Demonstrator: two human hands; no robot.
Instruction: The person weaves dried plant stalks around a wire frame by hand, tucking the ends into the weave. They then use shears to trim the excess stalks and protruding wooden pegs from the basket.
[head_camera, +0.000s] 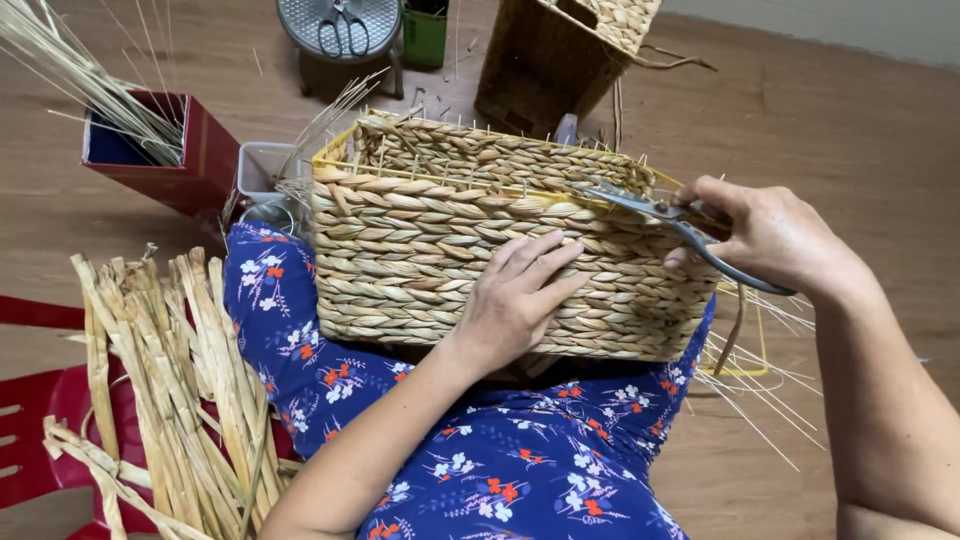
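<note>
**Basket on lap, scissors at its rim**

Woven basket (440, 250) resting on the lap, on blue floral cloth (500, 460). Left hand (515, 295) flat against the basket's front wall, fingers spread, grip open, holding nothing. Right hand (775, 240) closed around scissors (665, 215), blades slightly parted at the basket's upper right rim. Dried straw bundle (170, 370) just left of the lap; red box (190, 150) of thin reeds beyond.

Bare forearms, no sleeves; blue dress (520, 470) printed with white, orange flowers.
</note>
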